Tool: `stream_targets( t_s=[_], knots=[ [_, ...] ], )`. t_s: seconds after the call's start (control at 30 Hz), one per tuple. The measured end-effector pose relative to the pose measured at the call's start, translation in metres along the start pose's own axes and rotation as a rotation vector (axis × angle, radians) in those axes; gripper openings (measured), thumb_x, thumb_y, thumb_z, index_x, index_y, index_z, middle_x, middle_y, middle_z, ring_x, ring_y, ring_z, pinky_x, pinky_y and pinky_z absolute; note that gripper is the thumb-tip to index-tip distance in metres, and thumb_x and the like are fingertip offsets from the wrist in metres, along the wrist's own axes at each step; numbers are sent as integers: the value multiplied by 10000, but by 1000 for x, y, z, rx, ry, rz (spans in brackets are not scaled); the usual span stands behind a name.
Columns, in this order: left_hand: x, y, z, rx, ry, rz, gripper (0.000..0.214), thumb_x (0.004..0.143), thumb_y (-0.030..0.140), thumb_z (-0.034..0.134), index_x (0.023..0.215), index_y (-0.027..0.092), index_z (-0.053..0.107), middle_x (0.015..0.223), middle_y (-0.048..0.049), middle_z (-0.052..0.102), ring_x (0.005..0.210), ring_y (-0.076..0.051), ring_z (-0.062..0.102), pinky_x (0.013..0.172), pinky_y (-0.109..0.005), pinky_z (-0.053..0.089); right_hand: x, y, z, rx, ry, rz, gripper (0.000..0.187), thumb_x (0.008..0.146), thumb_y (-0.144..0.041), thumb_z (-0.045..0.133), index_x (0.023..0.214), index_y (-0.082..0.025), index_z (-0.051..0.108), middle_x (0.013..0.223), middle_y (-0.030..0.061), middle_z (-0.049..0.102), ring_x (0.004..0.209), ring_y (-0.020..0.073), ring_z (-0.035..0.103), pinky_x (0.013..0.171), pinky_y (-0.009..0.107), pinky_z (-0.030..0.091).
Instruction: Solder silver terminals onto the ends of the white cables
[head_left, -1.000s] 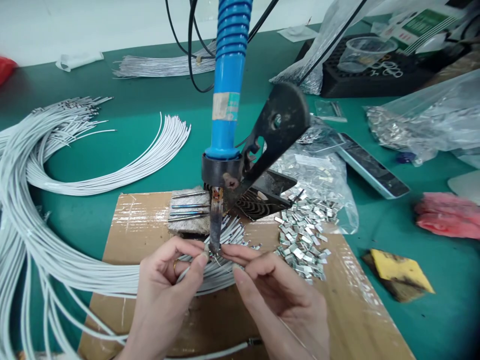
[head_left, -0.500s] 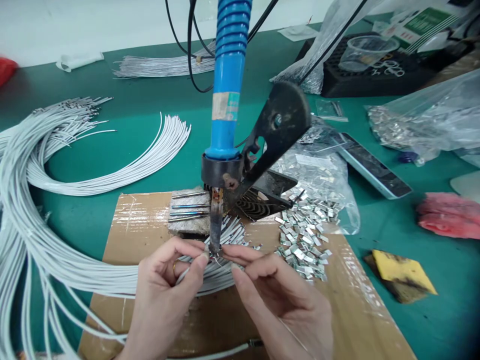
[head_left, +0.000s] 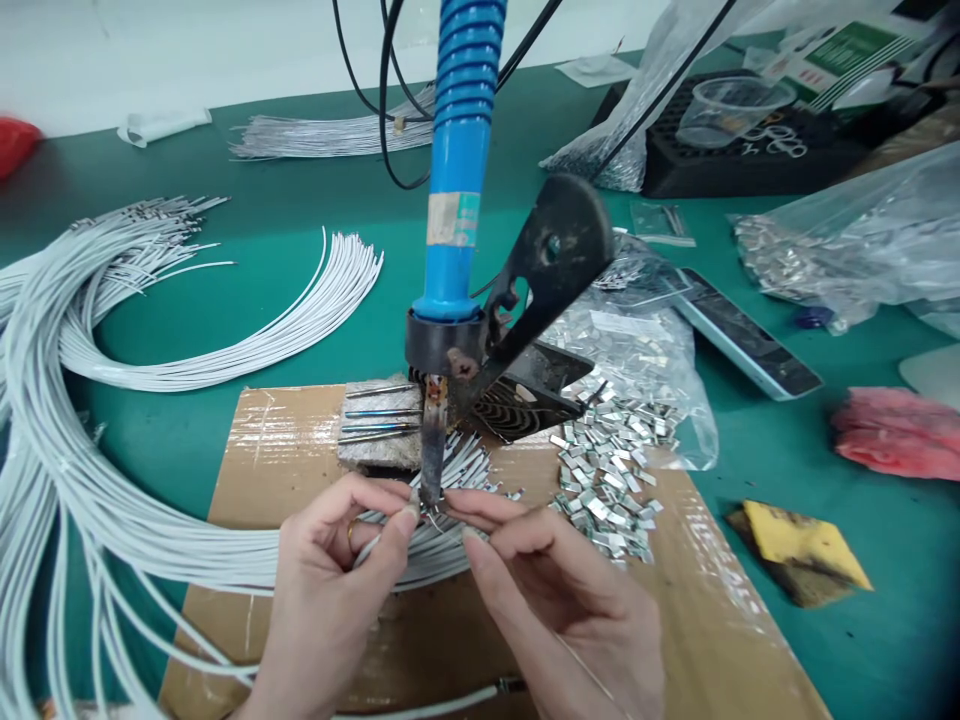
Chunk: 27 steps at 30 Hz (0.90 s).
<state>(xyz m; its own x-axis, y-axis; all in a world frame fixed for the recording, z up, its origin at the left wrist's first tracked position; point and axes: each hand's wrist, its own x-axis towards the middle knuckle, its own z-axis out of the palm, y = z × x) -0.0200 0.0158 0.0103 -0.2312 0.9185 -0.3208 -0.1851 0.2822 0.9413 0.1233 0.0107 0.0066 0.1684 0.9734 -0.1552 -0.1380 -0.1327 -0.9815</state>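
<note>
Pinched in my left hand is the end of a white cable, held against the tip of a soldering iron. The iron points straight down, with a blue handle. My right hand is closed around a thin solder wire, its fingertips just right of the tip. The exact contact point at the tip is small and partly hidden by my fingers. Behind my hands lies a bundle of white cables with stripped ends under the iron.
A black stand holds the iron. Small metal connectors are piled on the cardboard, beside a plastic bag. Spare rods lie on a grey block. Rightward are a phone, pink cloth and yellow sponge.
The view has shifted very slightly. Both hands keep their places at the iron's tip, with no clear movement of cable or solder wire.
</note>
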Motion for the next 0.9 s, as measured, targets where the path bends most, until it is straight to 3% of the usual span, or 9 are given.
stream_targets(
  t_s=[0.9],
  knots=[
    [0,3,1,2,0,-26,170,852,234,827,727,153,745,900,-36,711,456,1,379,419,-107,262,1,-2,-1,-8,-7,24,197,879,-261,770,692,-241,710,1051,33,821,960,190,792,893,235,608]
  ],
)
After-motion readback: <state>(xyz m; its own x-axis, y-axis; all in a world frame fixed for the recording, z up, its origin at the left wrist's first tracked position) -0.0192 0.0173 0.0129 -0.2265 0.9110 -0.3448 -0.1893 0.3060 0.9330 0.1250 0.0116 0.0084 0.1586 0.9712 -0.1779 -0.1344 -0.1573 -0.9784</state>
